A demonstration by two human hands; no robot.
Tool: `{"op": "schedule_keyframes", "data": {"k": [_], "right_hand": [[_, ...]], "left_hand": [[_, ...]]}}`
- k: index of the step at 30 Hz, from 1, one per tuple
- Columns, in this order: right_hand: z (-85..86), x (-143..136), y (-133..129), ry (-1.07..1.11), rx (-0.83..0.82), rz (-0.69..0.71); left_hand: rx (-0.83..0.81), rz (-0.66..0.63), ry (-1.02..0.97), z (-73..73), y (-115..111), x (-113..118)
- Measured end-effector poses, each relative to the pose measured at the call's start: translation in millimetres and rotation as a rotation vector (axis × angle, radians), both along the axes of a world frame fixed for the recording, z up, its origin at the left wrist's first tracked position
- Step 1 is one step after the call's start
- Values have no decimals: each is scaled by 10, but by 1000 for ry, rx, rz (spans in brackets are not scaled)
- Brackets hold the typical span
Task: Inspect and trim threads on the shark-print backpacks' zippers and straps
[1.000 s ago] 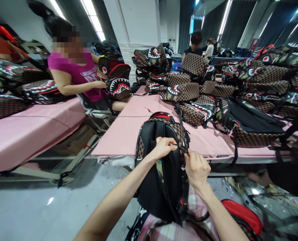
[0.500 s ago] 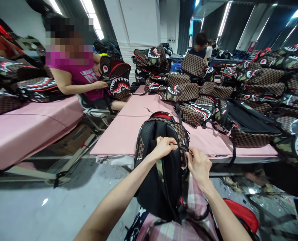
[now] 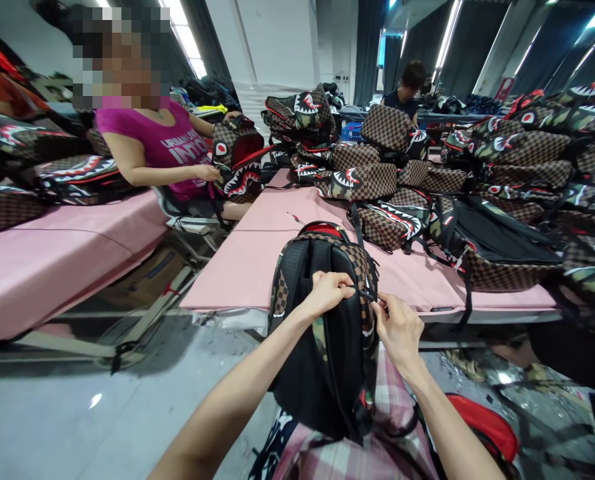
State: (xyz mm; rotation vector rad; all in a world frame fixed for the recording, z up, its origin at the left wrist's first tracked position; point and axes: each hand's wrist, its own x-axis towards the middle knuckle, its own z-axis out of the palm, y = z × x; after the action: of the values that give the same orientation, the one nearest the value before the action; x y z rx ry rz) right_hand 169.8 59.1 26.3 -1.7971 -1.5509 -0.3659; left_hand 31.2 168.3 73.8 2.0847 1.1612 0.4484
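Observation:
A backpack (image 3: pixel 297 373) with black padded straps and brown checkered sides stands upright on my lap, leaning against the table edge. Its black back panel is turned toward me. My left hand (image 3: pixel 331 292) is closed in a pinch on a thin black strap (image 3: pixel 364 292) at the upper right side of the bag. At the other end of this short stretch, the fingers of my right hand (image 3: pixel 400 330) pinch the same strap. A small dark piece shows at the right fingertips, too small to name.
The pink table (image 3: pixel 237 267) bears piled shark-mouth backpacks (image 3: pixel 357 181) at the back and right. Across the left gap, a seated person (image 3: pixel 172 143) handles another backpack (image 3: pixel 240 157). A red item (image 3: pixel 485 423) lies low at my right.
My hands and the strap have hardly moved. The seated person at left has sat back and shifted the other backpack; a bag at far right has tilted down.

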Motion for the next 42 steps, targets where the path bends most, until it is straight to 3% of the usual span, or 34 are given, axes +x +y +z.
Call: {"op": "schedule_keyframes", "data": {"k": [13,20,42], "right_hand": [[25,-153,-12,-247,12,-142],[33,-125,-9,-290,23,-113],[97,-170,19,-242,-40,-142]], "left_hand": [[-13,17,-16,-80,31,23],[-9,10,-21,-84,27,29],[-9,26,-48,-81,11,21]]}}
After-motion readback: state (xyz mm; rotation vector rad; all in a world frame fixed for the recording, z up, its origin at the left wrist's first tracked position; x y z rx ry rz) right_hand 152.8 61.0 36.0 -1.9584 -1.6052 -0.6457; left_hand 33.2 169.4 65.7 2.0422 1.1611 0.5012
